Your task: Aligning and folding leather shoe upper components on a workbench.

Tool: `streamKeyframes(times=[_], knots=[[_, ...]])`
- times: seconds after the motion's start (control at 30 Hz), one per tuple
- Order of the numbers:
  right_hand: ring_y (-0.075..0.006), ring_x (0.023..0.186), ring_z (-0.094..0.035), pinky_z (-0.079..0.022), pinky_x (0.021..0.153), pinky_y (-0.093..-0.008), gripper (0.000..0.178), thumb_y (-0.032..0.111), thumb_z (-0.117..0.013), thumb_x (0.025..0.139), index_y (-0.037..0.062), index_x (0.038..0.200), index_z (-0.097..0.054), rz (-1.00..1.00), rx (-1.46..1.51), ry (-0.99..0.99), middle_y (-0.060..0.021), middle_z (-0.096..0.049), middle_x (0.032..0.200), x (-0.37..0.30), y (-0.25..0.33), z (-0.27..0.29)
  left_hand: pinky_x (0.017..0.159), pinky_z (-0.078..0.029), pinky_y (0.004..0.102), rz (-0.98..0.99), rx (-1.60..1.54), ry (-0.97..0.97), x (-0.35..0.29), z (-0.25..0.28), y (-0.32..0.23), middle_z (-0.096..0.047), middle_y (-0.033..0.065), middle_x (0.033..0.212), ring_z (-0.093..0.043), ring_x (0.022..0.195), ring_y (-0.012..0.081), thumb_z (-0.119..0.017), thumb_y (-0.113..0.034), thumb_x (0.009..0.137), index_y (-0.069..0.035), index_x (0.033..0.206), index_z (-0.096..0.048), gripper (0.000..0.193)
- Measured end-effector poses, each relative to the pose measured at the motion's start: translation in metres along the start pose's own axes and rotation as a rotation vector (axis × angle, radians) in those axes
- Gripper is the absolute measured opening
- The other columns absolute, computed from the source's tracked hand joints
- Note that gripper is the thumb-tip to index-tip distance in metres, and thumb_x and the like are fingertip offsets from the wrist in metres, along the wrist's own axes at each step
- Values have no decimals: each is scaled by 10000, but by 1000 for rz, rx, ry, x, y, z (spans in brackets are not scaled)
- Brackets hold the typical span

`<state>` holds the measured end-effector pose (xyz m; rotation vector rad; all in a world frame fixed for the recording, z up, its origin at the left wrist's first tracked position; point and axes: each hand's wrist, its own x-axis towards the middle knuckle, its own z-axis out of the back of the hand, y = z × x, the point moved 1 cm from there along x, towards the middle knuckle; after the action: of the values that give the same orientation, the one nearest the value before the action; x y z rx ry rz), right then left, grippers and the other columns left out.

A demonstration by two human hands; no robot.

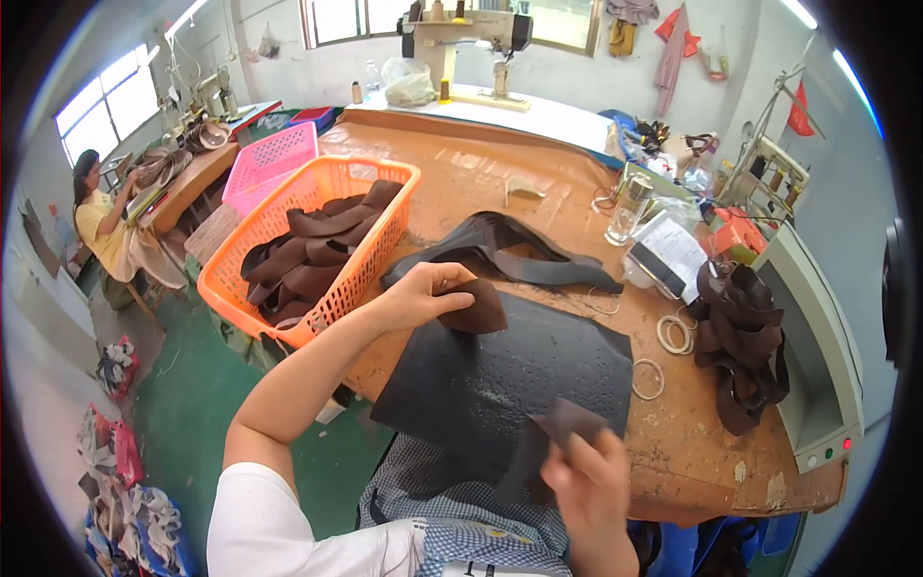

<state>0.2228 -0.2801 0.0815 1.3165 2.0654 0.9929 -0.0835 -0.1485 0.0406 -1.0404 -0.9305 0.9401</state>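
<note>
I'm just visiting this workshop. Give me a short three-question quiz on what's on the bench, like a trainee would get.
1. True or false: the orange basket holds dark brown leather pieces.
2. What does the left hand pinch? A) scissors B) a brown leather piece C) a glass
3. What lies under both hands on the bench?

Key:
1. True.
2. B.
3. A black perforated mat; the right hand holds another dark piece over its near edge.

white paper sheet (pixel 676 248) | table right | beside glass jar (pixel 628 209)
</note>
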Motion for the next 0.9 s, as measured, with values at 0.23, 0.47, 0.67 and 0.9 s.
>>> streamKeyframes(times=[0.23, 0.47, 0.67, 0.9], knots=[[-166, 896, -658, -560, 795, -291, 200, 104, -619, 966, 21, 1147, -607, -299, 298, -252, -79, -664, 1031, 62, -95, 46, 848, -483, 281, -124, 271, 136, -6, -38, -51, -661, 34, 1008, -591, 946, 95, -702, -49, 880, 21, 1085, -618, 233], [-175, 964, -654, -553, 859, -319, 230, 129, -646, 939, 39, 1148, -614, -310, 450, -49, -64, -667, 1070, 86, -137, 65, 814, -501, 360, -309, 433, 198, -59, -69, -42, -647, 122, 963, -639, 916, 294, -740, 15, 799, 4, 1007, -635, 233], [-147, 891, -638, -537, 801, -292, 210, 119, -660, 934, 39, 1126, -628, -430, 206, -179, -61, -661, 1045, 56, -126, 54, 838, -516, 292, 45, 189, -87, -77, -72, -24, -682, 70, 1053, -647, 932, 152, -733, -64, 871, 15, 1139, -629, 298], [-156, 791, -622, -507, 721, -298, 183, 66, -632, 942, 10, 1116, -627, -252, 170, -162, -90, -669, 949, 13, -65, 31, 783, -522, 227, 154, -189, -146, -24, -34, -49, -694, 38, 1015, -638, 902, 66, -691, -87, 921, 49, 1168, -627, 289]])
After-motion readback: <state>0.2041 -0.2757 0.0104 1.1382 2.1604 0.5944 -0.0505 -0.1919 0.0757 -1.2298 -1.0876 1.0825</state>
